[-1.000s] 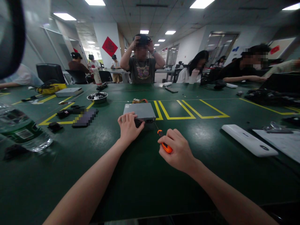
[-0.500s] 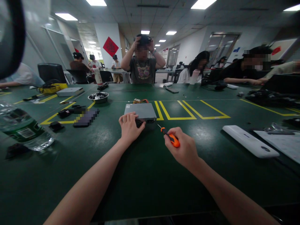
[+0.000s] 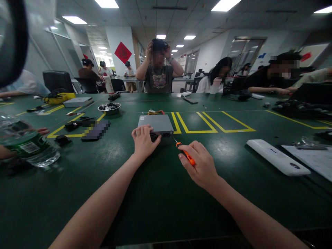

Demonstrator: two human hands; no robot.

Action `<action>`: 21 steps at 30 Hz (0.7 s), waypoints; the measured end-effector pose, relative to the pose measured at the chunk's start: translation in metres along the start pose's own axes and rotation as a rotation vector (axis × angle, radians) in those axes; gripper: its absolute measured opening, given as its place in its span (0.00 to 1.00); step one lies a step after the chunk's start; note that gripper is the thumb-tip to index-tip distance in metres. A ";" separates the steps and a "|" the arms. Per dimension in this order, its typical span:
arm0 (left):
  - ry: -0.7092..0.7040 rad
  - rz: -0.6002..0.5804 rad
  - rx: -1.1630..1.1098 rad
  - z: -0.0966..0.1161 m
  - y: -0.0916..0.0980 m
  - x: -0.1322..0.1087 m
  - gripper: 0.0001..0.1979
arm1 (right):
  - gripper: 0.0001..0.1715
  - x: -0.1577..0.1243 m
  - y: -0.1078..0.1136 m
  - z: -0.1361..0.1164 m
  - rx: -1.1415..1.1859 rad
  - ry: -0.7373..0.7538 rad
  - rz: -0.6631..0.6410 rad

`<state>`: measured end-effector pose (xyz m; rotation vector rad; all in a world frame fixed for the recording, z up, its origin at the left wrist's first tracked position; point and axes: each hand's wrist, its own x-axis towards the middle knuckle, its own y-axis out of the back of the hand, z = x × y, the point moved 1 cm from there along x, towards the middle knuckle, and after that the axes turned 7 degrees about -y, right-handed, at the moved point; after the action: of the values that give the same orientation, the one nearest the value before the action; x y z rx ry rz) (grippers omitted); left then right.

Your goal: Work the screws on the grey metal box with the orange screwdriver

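Note:
A grey metal power supply (image 3: 157,121) lies flat on the green table, its coloured wires (image 3: 156,112) coming out at the far side. My left hand (image 3: 144,141) grips its near left corner, fingers over the top and thumb against the front face. In my right hand (image 3: 201,164) is an orange and black screwdriver (image 3: 188,157), held between thumb and fingers. The blade points up and left at the near right corner of the power supply. Whether the tip touches a screw there is too small to tell.
At left, another person's hand (image 3: 43,131) is behind a water bottle (image 3: 32,145). A dark phone-like slab (image 3: 95,131) and a metal bowl (image 3: 109,109) of small dark parts are further in. A white device (image 3: 277,157) and clipboard (image 3: 311,159) lie right. Someone sits opposite (image 3: 158,76).
The screwdriver tip has come left and up to the power supply's corner, and my right fingers have shifted on the handle. Another person's hand has appeared by the bottle. My left hand stays put.

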<state>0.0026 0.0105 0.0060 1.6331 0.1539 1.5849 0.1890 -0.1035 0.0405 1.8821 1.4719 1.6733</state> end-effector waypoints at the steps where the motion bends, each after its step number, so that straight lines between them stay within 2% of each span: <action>1: 0.000 -0.001 -0.001 0.000 0.000 0.000 0.18 | 0.15 0.000 0.000 0.002 0.013 -0.044 0.006; 4: -0.001 -0.009 -0.013 0.000 0.000 0.000 0.18 | 0.16 -0.001 -0.001 0.005 0.062 -0.167 0.031; 7: 0.005 -0.013 -0.028 0.000 0.000 0.000 0.18 | 0.09 -0.002 -0.003 0.002 0.057 -0.048 0.055; 10: 0.006 -0.008 -0.025 0.000 0.000 0.000 0.17 | 0.05 -0.003 -0.005 -0.005 -0.014 0.093 0.003; 15: 0.005 0.002 -0.016 0.001 0.001 0.000 0.18 | 0.05 -0.003 -0.006 -0.008 -0.042 0.116 -0.118; 21: 0.007 -0.007 -0.024 0.001 0.001 0.000 0.18 | 0.12 0.000 -0.001 0.000 0.035 0.022 -0.018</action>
<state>0.0031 0.0093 0.0070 1.6070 0.1434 1.5818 0.1881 -0.1033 0.0396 1.8678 1.5313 1.6756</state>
